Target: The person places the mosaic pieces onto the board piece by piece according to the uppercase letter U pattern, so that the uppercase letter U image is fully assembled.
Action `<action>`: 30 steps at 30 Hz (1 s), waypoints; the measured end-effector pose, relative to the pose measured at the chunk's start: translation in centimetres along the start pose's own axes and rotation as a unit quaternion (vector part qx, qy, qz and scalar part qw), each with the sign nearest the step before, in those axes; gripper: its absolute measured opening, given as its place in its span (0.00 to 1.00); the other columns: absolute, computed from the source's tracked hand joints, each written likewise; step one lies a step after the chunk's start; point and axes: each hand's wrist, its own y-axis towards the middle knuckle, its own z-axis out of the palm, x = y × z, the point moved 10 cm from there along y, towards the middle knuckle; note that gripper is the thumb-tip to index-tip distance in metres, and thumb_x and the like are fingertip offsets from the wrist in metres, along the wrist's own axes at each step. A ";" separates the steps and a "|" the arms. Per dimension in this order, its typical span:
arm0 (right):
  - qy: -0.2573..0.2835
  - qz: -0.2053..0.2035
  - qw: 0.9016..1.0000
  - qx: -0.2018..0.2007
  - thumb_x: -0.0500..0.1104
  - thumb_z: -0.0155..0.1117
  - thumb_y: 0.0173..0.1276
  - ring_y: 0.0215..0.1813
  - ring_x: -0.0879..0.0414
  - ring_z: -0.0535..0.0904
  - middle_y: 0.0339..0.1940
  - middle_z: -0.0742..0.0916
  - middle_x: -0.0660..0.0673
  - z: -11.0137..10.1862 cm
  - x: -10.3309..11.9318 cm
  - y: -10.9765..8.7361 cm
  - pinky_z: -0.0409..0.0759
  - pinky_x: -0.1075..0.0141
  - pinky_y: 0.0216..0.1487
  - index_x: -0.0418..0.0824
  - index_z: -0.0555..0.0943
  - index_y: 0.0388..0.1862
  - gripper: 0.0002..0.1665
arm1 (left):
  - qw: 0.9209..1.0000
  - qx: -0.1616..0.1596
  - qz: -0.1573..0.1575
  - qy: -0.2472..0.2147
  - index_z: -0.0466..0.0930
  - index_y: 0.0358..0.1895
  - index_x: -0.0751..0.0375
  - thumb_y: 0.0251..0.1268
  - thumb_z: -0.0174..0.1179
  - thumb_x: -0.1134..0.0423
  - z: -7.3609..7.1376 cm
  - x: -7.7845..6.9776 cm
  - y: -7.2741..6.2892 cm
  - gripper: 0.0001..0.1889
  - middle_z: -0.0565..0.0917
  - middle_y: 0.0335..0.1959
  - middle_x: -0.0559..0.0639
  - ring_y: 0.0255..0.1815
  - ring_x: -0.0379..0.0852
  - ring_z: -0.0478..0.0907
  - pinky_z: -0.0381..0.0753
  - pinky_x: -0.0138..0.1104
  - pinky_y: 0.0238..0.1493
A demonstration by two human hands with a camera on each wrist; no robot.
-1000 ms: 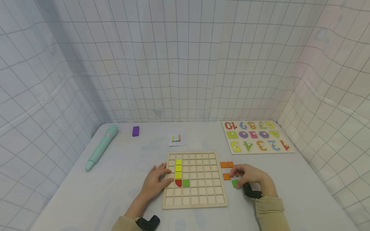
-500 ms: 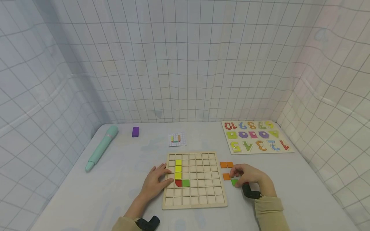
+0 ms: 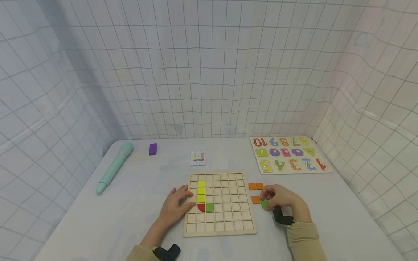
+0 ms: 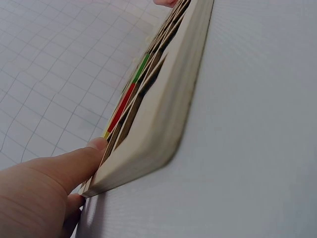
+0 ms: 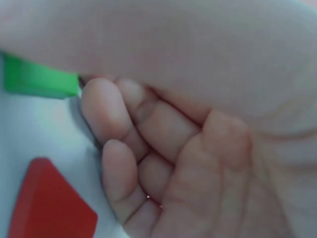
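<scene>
My left hand (image 3: 176, 204) rests on the left edge of the wooden grid board (image 3: 220, 232), thumb on its top face in the left wrist view. Three yellow square tiles (image 3: 201, 191) stand in a column on the board, with a red rounded tile (image 3: 201, 207) below them and a green square tile (image 3: 210, 207) beside it. To the right of the board, my right hand (image 3: 282, 197) pinches another green square tile (image 3: 264, 204) at the table surface. Its other fingers are curled in the right wrist view, near a red piece (image 5: 49, 203) mostly hidden from the head view.
Three orange square tiles (image 3: 255, 199) lie right of the board. A small pattern card (image 3: 200, 163) lies behind it. Farther back are a number puzzle board (image 3: 287, 159), a purple block (image 3: 153, 149) and a mint-green wand-shaped object (image 3: 114, 168). Gridded white cloth (image 3: 209, 90) surrounds the table.
The green tile at my right hand has shifted slightly away from me and to the left, under the thumb. My left hand and the board have stayed put.
</scene>
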 end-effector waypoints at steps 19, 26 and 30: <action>-0.036 0.046 0.995 -0.083 0.35 0.75 0.44 0.32 0.55 0.74 0.27 0.81 0.49 -1.3 -0.7 0.2 0.75 0.64 0.36 0.39 0.77 0.32 0.17 | 1.000 -0.002 0.009 -0.002 0.82 0.43 0.59 0.54 0.67 0.51 0.0 -0.2 -0.1 0.18 0.74 0.60 0.63 0.66 0.58 0.64 0.50 0.53 0.70; -0.031 0.055 0.996 -0.066 0.34 0.76 0.43 0.34 0.54 0.73 0.29 0.80 0.48 -1.0 -0.6 0.0 0.74 0.64 0.37 0.40 0.78 0.35 0.19 | 1.000 0.000 0.003 0.001 0.82 0.44 0.58 0.55 0.67 0.51 0.0 0.0 0.0 0.17 0.73 0.61 0.63 0.67 0.58 0.64 0.49 0.53 0.70; -0.033 0.051 0.996 -0.071 0.34 0.76 0.45 0.33 0.54 0.74 0.28 0.80 0.49 -1.2 -0.5 0.0 0.75 0.64 0.36 0.40 0.79 0.34 0.17 | 1.000 0.001 0.002 0.003 0.82 0.44 0.58 0.55 0.66 0.51 0.0 0.0 0.0 0.18 0.73 0.61 0.62 0.67 0.57 0.64 0.49 0.52 0.70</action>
